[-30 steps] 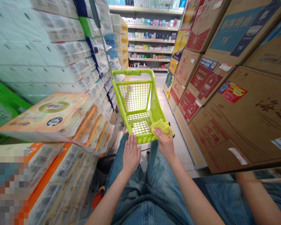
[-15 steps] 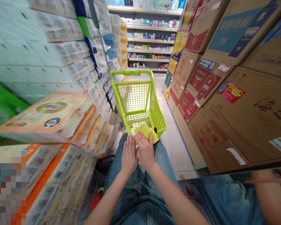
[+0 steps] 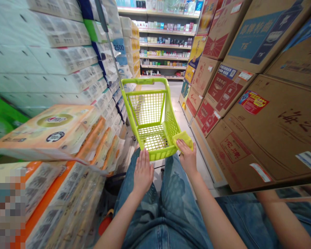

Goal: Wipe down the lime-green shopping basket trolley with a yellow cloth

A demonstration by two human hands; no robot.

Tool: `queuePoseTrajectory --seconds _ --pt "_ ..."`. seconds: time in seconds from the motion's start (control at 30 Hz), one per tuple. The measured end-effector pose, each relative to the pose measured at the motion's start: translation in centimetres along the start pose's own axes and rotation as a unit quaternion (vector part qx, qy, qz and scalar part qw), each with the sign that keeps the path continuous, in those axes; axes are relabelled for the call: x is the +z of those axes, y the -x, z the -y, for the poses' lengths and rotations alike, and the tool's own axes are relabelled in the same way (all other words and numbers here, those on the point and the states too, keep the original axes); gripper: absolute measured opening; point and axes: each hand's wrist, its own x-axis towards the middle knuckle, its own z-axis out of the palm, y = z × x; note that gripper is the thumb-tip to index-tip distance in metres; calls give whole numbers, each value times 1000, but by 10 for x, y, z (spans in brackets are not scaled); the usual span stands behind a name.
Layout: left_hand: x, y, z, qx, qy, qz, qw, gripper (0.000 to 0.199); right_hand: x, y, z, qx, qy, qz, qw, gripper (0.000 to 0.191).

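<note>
"Where was this?"

"A shop aisle [image 3: 175, 93], with tissue packs [image 3: 67, 62] stacked high on the left, cartons [image 3: 274, 131] piled on the right and shelves [image 3: 166, 45] at the far end."

"And in the middle?"

"A lime-green cart [image 3: 145, 81], its basket tipped away from the viewer, right above the person's jeans."

"What about the hands?"

"The left hand [image 3: 143, 173] was open, fingers flat and holding nothing, just below the cart's near rim. It seemed to touch the rim, though I couldn't be sure."

"The right hand [image 3: 187, 158]?"

"Half closed, with its fingers over a yellow cloth [image 3: 182, 140]. The cloth sat bunched on the cart's near right corner."
</note>
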Motion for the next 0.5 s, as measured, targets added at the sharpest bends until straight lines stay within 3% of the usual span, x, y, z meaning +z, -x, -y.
queuePoseTrajectory --seconds 0.1,0.23,0.3,0.4,0.5 --pt "1 1 0 -3 1 -3 1000 70 13 4 33 16 6 -5 1000 67" --pt "1 1 1 -3 4 -2 1000 70 39 14 92 -44 -37 31 998 64" --pt "0 1 2 -2 3 2 1000 70 46 16 109 -62 -57 38 996 61" --pt "-1 1 3 1 -8 6 1000 70 43 16 108 -99 -71 56 991 60" --pt "0 1 2 3 -20 7 1000 71 28 14 80 -132 -69 73 986 64"
